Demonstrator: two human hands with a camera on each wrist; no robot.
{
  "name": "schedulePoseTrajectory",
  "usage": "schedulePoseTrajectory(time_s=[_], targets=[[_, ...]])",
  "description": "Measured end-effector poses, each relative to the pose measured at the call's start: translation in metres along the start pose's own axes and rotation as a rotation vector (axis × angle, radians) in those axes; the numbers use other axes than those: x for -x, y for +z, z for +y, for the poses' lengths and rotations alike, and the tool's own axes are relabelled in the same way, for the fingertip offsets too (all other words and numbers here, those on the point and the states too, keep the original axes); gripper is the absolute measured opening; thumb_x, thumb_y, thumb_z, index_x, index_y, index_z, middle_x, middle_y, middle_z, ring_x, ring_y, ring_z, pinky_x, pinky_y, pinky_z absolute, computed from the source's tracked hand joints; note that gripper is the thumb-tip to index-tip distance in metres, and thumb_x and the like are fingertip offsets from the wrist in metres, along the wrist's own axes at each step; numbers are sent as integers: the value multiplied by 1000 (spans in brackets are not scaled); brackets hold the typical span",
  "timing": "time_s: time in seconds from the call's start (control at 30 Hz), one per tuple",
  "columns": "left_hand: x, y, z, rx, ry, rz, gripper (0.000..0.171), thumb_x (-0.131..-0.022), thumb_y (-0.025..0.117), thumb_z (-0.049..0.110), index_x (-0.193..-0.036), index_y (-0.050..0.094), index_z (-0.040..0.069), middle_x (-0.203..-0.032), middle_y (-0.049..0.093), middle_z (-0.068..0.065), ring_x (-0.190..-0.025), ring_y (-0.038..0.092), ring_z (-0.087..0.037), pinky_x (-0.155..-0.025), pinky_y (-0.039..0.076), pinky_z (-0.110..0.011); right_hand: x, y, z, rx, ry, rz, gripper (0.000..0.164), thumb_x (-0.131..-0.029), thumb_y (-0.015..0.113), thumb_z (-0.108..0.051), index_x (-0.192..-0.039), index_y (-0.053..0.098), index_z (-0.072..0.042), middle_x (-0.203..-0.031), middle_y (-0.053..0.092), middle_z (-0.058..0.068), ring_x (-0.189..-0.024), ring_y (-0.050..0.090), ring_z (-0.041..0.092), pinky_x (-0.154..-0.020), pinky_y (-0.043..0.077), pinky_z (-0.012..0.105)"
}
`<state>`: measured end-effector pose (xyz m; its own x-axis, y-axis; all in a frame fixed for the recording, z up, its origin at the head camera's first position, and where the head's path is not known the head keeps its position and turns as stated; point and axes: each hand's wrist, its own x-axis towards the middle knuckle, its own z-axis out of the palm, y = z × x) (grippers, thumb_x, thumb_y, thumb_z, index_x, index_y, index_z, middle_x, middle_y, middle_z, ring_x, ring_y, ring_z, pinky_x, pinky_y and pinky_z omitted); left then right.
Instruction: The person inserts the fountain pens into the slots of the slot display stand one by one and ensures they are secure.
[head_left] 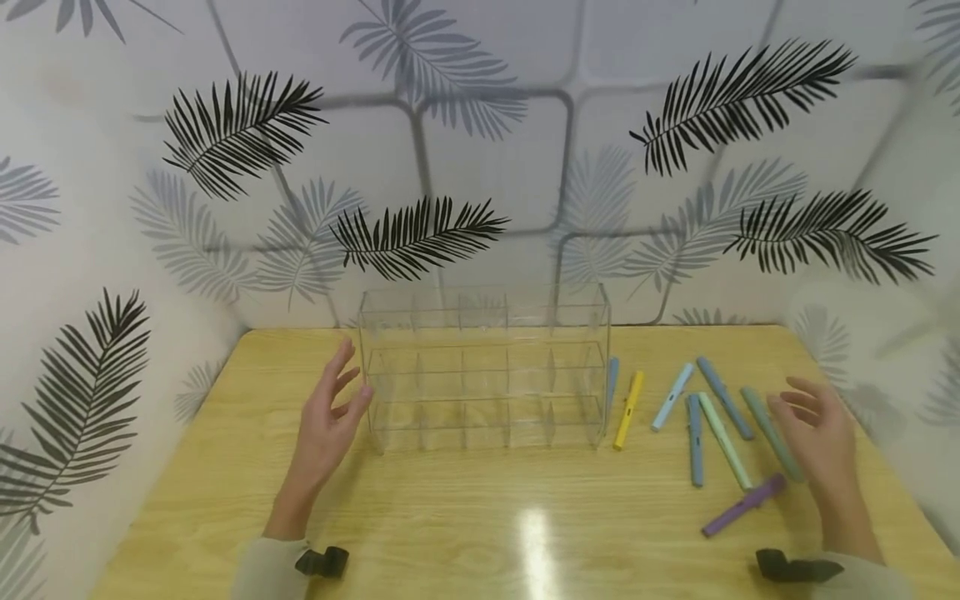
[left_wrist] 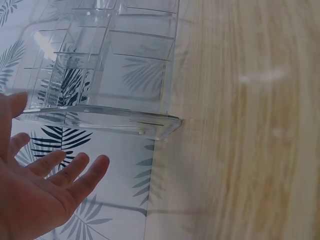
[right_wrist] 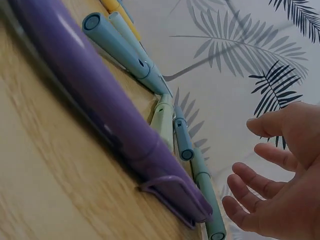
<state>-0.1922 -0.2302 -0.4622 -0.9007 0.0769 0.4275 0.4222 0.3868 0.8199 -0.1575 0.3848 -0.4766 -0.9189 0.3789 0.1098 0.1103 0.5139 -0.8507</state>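
A clear plastic organizer (head_left: 485,383) with rows of small compartments stands on the wooden table. Beside its left end is my left hand (head_left: 333,421), fingers spread and holding nothing. In the left wrist view, that hand's fingers (left_wrist: 82,172) extend near the organizer's side wall (left_wrist: 100,117). My right hand (head_left: 817,433) hovers at the right of the table, empty, its fingers loosely bent. Closest to it are a dark green pen (head_left: 771,433) and a purple pen (head_left: 742,505). The purple pen (right_wrist: 100,85) looms large in the right wrist view, its clip showing.
Between the organizer and my right hand lie a yellow pen (head_left: 628,410), a light blue pen (head_left: 672,397), a pale green pen (head_left: 725,440) and several blue pens (head_left: 695,440). One blue pen (head_left: 612,379) lies against the organizer's right end. Leaf-patterned cloth (head_left: 480,167) hangs behind the table.
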Motion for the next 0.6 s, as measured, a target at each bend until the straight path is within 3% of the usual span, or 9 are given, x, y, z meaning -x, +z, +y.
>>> schedulePoseTrajectory(time_s=[0.17,0.43,0.6], targets=[[3,1,2,-2,-19,-52,74,-102,66,9,-163,28,26,-166,31,-8,-139,45,-44,-92,55,-63,-1,-1,11,-40,44,-1,58,-101,68,-34,-149,50,-9,-106,54,-24,-93,49,-6,-74,46,4],[9,4,0,-22,-58,-100,73,-99,67,3,-161,30,7,-163,30,-25,-134,45,-57,-86,59,-54,-3,2,20,-73,59,-10,46,-99,71,-30,-141,60,-14,-97,56,-32,-89,51,-10,-74,45,4],[10,8,-1,7,-38,-112,76,-95,68,-6,-161,30,6,-158,34,-30,-128,49,-59,-81,62,-47,-1,4,23,-36,55,-41,49,-99,71,-29,-140,58,-5,-95,55,-35,-89,49,-10,-72,43,6]])
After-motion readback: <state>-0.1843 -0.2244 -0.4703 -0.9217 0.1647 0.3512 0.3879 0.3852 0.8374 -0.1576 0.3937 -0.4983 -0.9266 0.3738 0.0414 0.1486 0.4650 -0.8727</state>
